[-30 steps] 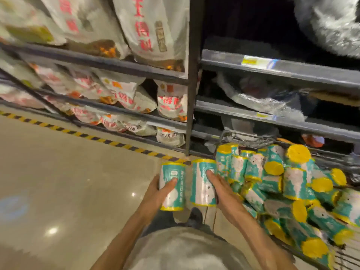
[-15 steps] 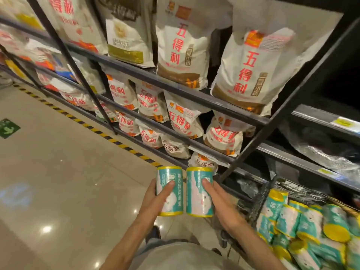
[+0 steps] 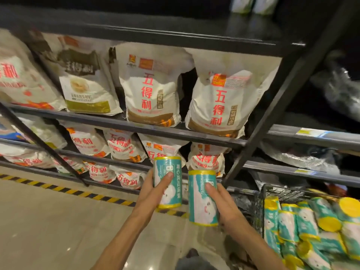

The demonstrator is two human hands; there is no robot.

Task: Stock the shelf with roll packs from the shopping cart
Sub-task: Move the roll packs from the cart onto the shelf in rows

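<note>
1. Black metal shelving point(image 3: 194, 131) fills the upper and middle part of the view, with several tiers running from left to right and a slanted upright post point(image 3: 276, 114) toward the right
2. White flour sacks point(image 3: 152, 90) with red Chinese characters stand upright along the tiers; smaller sacks of the same kind sit on the lower tiers near the floor
3. Pale glossy floor point(image 3: 48, 221) spreads across the lower left, with a yellow and black striped line point(image 3: 58, 189) running along the foot of the shelving
4. At the lower right, a wire shopping cart point(image 3: 282, 193) is heaped with roll packs point(image 3: 311, 227), lying at mixed angles
5. Each pack is a short cylinder in teal wrapping with a white cartoon figure and white lettering, and yellow at both ends
6. The left hand point(image 3: 151, 193) grips one roll pack point(image 3: 168, 182) upright, thumb curled across its front and fingers behind it; this pack is held in front of the lowest sacks
7. The right hand point(image 3: 224, 205) grips a second roll pack point(image 3: 201, 197) upright, thumb pressed on its front and fingers wrapped behind; it is held slightly lower than the first
8. The two held packs are side by side, just apart, in the air between the cart and the shelving, resting on no tier
</note>
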